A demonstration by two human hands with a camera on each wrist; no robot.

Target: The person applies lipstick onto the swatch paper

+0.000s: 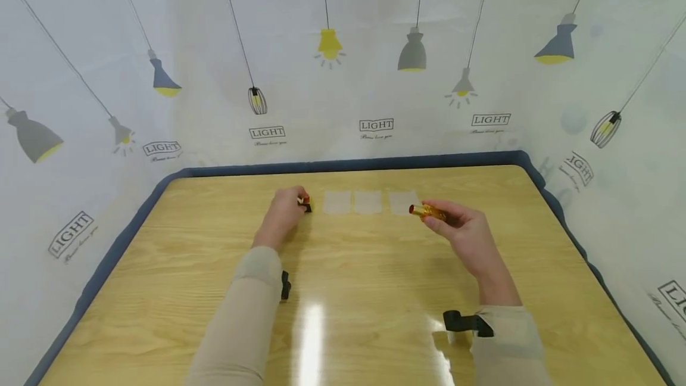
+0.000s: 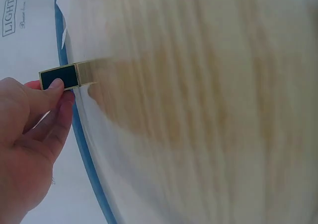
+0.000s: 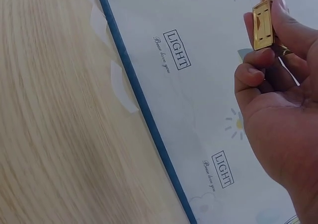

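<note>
In the head view my left hand (image 1: 286, 210) pinches a small black and gold lipstick (image 1: 305, 202) at the far left of the table, beside the row of white squares. Seen from the left wrist, the thumb of the left hand (image 2: 30, 119) lies on the black face of the lipstick (image 2: 59, 78), its gold end pointing away. My right hand (image 1: 463, 228) holds a gold lipstick (image 1: 427, 212) above the table, its dark red tip facing left. The right wrist view has the right hand (image 3: 280, 105) gripping the boxy gold lipstick (image 3: 263, 25) between thumb and fingers.
Three white squares, left (image 1: 337, 202), middle (image 1: 367, 202) and right (image 1: 402, 202), lie in a row near the back of the wooden table (image 1: 364, 279). A blue edge (image 1: 354, 165) borders it, with a lamp-printed white cloth (image 1: 209, 46) rising behind.
</note>
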